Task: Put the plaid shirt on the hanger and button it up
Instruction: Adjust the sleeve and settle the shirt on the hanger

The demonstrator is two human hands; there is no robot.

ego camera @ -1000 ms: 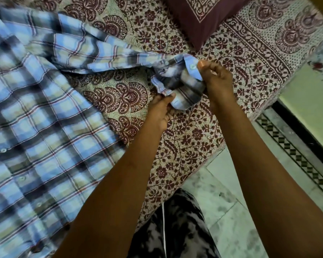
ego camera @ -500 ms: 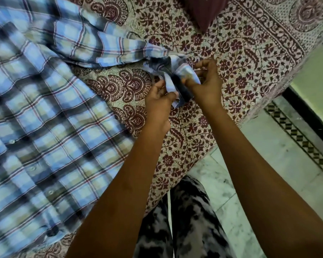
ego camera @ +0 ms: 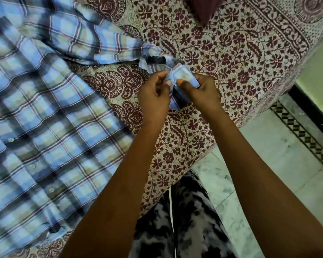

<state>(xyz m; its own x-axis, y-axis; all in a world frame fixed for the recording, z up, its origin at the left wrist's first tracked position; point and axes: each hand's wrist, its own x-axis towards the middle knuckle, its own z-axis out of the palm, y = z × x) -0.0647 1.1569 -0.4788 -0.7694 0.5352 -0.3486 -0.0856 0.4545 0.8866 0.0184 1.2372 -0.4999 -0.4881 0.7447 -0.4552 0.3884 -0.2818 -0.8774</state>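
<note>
The blue plaid shirt [ego camera: 45, 112] lies spread over the left half of the bed, its buttoned front placket running down the left side. One sleeve stretches rightward to its cuff [ego camera: 177, 75]. My left hand [ego camera: 155, 94] pinches one edge of the cuff and my right hand [ego camera: 199, 88] pinches the other edge, thumbs close together. The cuff is bunched between them just above the bedspread. No hanger shows in the frame.
A floral maroon-and-cream bedspread [ego camera: 231, 53] covers the bed, with a maroon cushion [ego camera: 207, 10] at the top. The bed's edge runs diagonally at the right, above a marble floor [ego camera: 268, 155] with a patterned border. My patterned trousers [ego camera: 185, 220] are at the bottom.
Both hands have drawn together on the cuff, folding its edges toward each other. The view has tilted so the cushion has slid mostly out of the top.
</note>
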